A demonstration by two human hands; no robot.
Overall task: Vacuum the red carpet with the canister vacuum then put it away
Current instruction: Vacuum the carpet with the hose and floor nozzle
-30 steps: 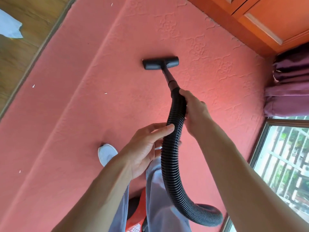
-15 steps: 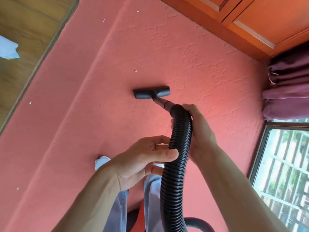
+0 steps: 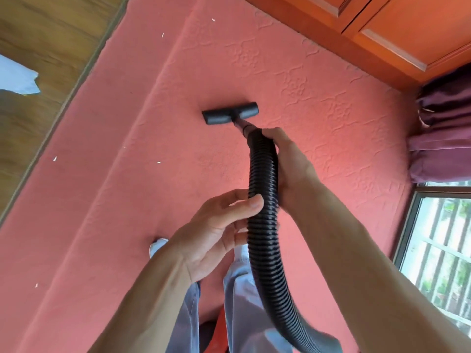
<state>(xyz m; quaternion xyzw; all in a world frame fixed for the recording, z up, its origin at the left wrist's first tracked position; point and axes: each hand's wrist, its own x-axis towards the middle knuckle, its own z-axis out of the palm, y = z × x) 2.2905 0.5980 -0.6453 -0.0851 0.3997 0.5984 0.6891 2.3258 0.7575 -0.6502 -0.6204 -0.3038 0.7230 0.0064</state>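
Black hose (image 3: pixel 265 225) was gripped in left hand (image 3: pixel 216 233) and right hand (image 3: pixel 288 164), nozzle (image 3: pixel 229 114) lay beyond right fingers (image 3: pixel 272 135), scraps (image 3: pixel 158 162) dotted carpet (image 3: pixel 127 200) leftward, curtain (image 3: pixel 443 138) rightward

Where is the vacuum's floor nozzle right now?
The floor nozzle lies on the red carpet at mid-frame in the head view, just ahead of the right hand gripping the hose.
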